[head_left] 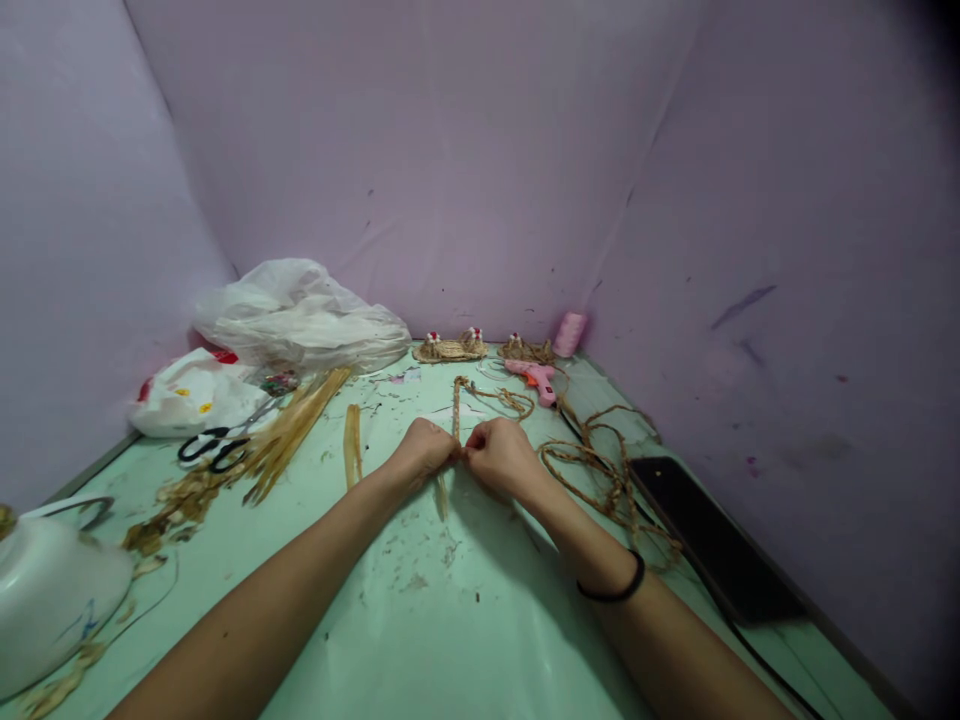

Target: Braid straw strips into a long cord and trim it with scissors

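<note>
A braided cord of tan plant fibre point(456, 405) runs from the middle of the table straight toward me, then its far part bends right into loose loops. My left hand point(427, 448) is closed around its near end. Fingertips of my right hand point(501, 452) are pinched at the same spot, almost touching the left. Pale loose strand ends point(442, 497) stick out below the left hand. What lies exactly between the fingers is mostly hidden. To the left of my left hand lies a short flat fibre strip point(352, 445).
At left are black-handled scissors point(214, 448), a fibre bundle point(300, 430), plastic bags point(300, 315) and a white rounded object point(60, 590). Woven pieces point(450, 350), a pink glue gun point(531, 378) and a thread spool point(571, 333) stand behind. At right are coiled cord point(600, 465) and a dark phone-like slab point(712, 540).
</note>
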The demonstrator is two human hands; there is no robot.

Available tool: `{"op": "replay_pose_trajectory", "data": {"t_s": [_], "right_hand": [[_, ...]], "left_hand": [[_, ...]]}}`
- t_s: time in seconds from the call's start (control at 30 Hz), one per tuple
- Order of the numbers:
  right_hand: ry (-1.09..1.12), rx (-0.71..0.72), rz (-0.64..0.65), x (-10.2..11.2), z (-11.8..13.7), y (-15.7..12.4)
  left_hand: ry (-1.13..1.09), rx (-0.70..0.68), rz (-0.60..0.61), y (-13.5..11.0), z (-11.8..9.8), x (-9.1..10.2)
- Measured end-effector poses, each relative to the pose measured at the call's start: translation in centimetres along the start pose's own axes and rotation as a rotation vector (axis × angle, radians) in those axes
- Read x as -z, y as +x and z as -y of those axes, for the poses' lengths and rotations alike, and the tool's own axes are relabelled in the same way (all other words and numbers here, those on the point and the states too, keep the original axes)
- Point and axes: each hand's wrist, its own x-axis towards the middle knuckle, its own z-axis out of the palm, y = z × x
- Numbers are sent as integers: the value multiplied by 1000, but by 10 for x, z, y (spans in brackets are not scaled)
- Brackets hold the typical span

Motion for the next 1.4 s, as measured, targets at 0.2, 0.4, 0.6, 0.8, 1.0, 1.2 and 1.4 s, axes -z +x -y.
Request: {"op": "replay_pose_trajectory", "data": {"t_s": [0.2, 0.4, 0.6, 0.8, 1.0, 1.2, 1.4], "right_hand": [[-36, 75, 48, -3, 15, -12], [167, -5, 160, 9, -1, 3], [741, -344, 185, 10, -2, 11], [831, -358, 247, -6, 1, 7], [848, -366, 247, -8, -7, 8], [853, -349, 240, -12, -10, 8], [843, -359, 251, -11, -10, 7]], "left_hand": [[-55, 82, 86, -6, -5, 6], [-81, 12, 173, -3, -4, 17], [-108, -2, 265, 5, 1, 20], [-6, -62, 242, 3, 2, 20], [251, -76, 327, 1, -9, 37], [379, -46, 206, 14, -13, 83], [628, -57, -367, 35, -7, 142]]}}
